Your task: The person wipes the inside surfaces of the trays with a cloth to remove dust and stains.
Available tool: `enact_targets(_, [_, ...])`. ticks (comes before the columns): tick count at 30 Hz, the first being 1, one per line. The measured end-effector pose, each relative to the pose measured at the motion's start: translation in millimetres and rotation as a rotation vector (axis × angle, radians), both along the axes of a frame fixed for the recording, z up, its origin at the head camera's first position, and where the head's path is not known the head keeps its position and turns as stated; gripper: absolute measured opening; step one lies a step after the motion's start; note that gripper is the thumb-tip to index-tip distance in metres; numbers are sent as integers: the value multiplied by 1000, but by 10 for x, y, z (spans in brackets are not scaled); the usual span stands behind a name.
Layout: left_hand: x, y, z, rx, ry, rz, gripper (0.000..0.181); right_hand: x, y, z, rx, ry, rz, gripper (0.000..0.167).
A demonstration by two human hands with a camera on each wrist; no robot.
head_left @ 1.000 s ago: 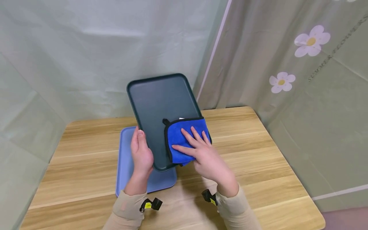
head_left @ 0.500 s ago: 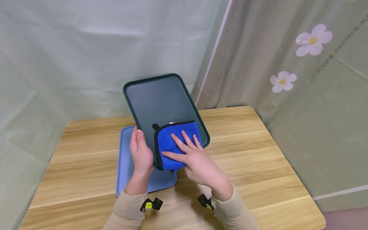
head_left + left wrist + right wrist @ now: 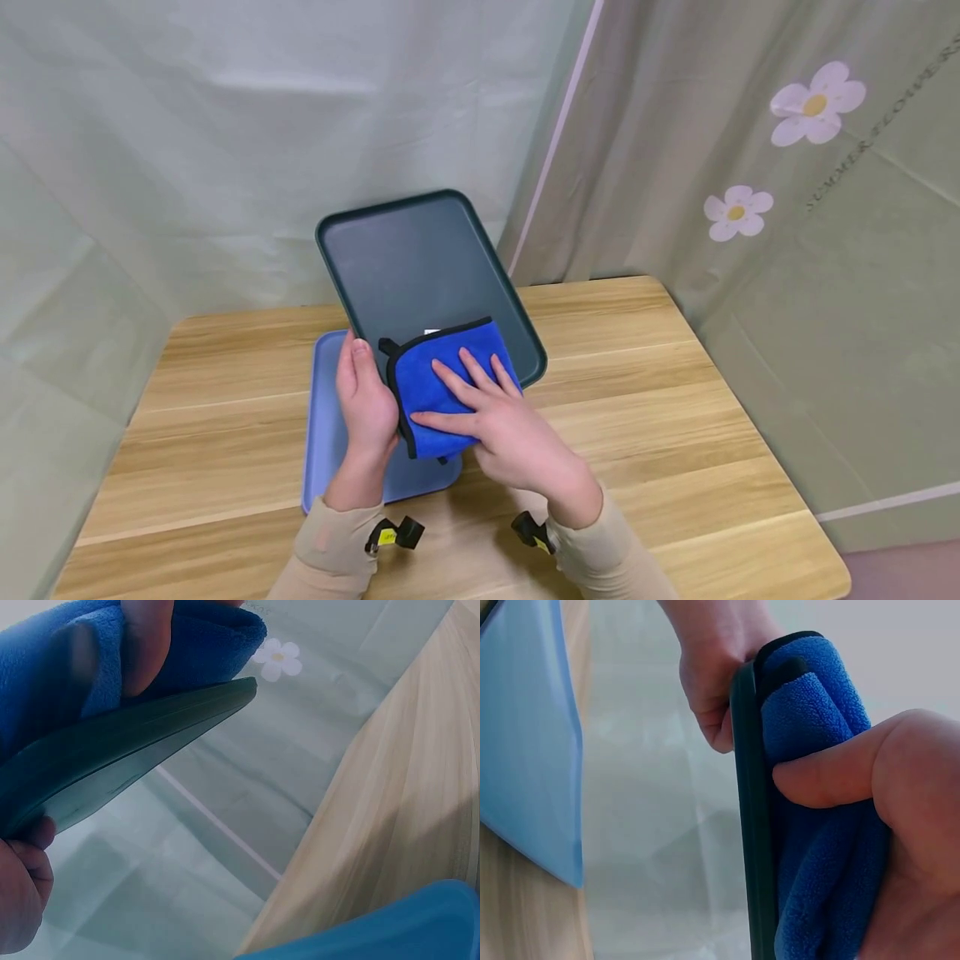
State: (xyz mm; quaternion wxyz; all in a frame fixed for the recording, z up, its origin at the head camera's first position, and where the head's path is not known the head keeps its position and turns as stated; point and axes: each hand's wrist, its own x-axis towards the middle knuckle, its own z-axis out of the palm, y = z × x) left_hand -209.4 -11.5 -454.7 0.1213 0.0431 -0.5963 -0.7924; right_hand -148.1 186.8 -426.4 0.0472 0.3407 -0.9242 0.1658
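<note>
My left hand (image 3: 366,408) grips the left edge of a dark green rectangular tray (image 3: 420,275), held tilted above the table. Its thumb lies along the rim, and its curled fingers (image 3: 22,885) show at the underside in the left wrist view. A folded blue microfibre cloth (image 3: 420,383) with black edging covers the tray's lower part. On that cloth my right hand (image 3: 510,433) presses with straight, spread fingers. Its thumb (image 3: 832,772) lies against the folded layers in the right wrist view. The cloth hides the tray's near end.
A light blue tray (image 3: 326,442) lies on the wooden table (image 3: 675,433), partly beneath the green tray. Pale curtains (image 3: 262,150) hang behind the table and on both sides, with printed white flowers at the right. Both wrists carry small black cameras (image 3: 408,532).
My right hand has slid the cloth down and left across the green tray, toward my left hand. The green tray has shifted slightly left. My left hand keeps its grip.
</note>
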Motion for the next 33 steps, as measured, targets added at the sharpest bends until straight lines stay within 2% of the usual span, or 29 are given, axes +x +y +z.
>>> enact_targets(11, [-23, -12, -15, -10, 23, 26, 62, 0, 46, 22, -24, 18, 50, 95])
enact_targets(19, [-6, -30, 1, -10, 19, -1, 63, -28, 140, 45, -39, 7, 81, 98])
enact_targets(25, [-12, -42, -5, -18, 20, -6, 63, -49, 229, 62, -57, -23, 60, 97])
enact_targets(33, [-24, -52, 13, -18, 26, -8, 62, -71, 378, 68, -77, -20, 1, 96])
